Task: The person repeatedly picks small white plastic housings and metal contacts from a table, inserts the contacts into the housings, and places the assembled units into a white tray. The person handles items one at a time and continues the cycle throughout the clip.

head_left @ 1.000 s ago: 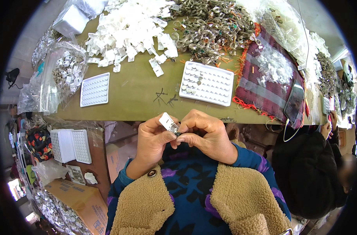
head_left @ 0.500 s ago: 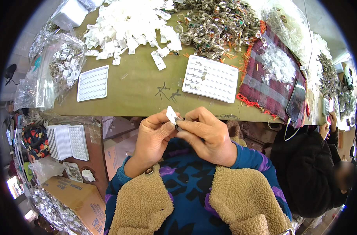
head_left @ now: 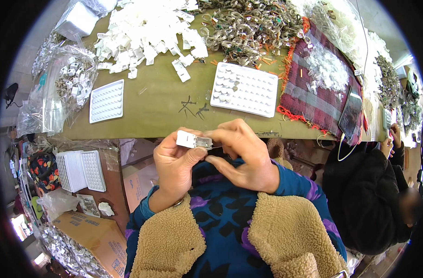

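Above my lap, close to the table's near edge, my left hand (head_left: 174,162) pinches a small white plastic case (head_left: 186,139). A see-through part (head_left: 202,142) extends from the case's right end, over the tip of my left thumb. My right hand (head_left: 248,155) is curled at that see-through end, its index fingertip against it and its thumb lower down. A thin sliver shows beside its bent fingers; what they hold is mostly hidden. Beyond my hands, a white tray with rows of round cups (head_left: 245,103) lies on the table, a few small discs in it.
The green table (head_left: 151,109) carries a heap of white cases (head_left: 137,37), a pile of clear coiled strips (head_left: 253,32) and another white tray (head_left: 107,101). Clear pieces (head_left: 327,69) and a phone (head_left: 350,113) lie on a plaid cloth (head_left: 292,99). A person in black (head_left: 359,199) sits at right.
The white case has turned from upright to lying flat and moved left with my left hand. My right thumb and index finger are farther apart. The view has shifted slightly.
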The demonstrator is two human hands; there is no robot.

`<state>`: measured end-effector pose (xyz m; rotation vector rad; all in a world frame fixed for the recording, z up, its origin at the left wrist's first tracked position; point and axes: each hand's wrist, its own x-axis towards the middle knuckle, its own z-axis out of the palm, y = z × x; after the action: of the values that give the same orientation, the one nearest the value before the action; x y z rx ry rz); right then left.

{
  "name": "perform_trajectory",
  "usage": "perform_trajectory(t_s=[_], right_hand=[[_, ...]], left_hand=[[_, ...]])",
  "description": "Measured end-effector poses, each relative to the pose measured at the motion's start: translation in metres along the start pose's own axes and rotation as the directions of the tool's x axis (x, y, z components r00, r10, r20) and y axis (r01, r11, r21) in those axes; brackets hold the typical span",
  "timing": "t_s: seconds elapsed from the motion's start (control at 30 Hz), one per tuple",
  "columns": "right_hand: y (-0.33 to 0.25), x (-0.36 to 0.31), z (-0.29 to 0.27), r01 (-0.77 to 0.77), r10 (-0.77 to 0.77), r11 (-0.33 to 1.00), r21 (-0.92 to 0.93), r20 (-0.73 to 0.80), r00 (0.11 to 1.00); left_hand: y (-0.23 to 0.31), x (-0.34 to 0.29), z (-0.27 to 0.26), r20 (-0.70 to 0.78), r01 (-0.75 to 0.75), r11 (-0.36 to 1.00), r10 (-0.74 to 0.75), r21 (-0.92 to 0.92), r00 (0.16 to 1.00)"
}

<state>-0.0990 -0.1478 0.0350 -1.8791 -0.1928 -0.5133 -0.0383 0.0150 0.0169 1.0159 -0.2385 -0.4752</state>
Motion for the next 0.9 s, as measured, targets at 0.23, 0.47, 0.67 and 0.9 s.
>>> perform_trajectory(t_s=[0.23, 0.47, 0.67, 0.9], right_hand=[[-0.006, -0.008, -0.003, -0.185, 0.187, 0.982, 0.05, -0.041, 0.982], [0.0, -0.009, -0.001, -0.138, 0.138, 0.99, -0.003, -0.068, 0.988], [0.003, -0.004, -0.006, -0.545, 0.53, 0.676, 0.496, 0.185, 0.827], [-0.002, -0.003, -0.012, -0.348, 0.362, 0.924, 0.157, -0.065, 0.93]], left_hand=[[0.003, -0.003, 0.008, 0.025, -0.086, 0.991, 0.084, 0.105, 0.996], [0.0, -0.005, 0.004, 0.113, -0.228, 0.921, 0.201, 0.317, 0.973], [-0.006, -0.002, 0.004, 0.121, -0.202, 0.965, 0.183, 0.166, 0.976], [-0.005, 0.005, -0.006, 0.122, 0.326, 0.913, -0.304, -0.247, 0.945]])
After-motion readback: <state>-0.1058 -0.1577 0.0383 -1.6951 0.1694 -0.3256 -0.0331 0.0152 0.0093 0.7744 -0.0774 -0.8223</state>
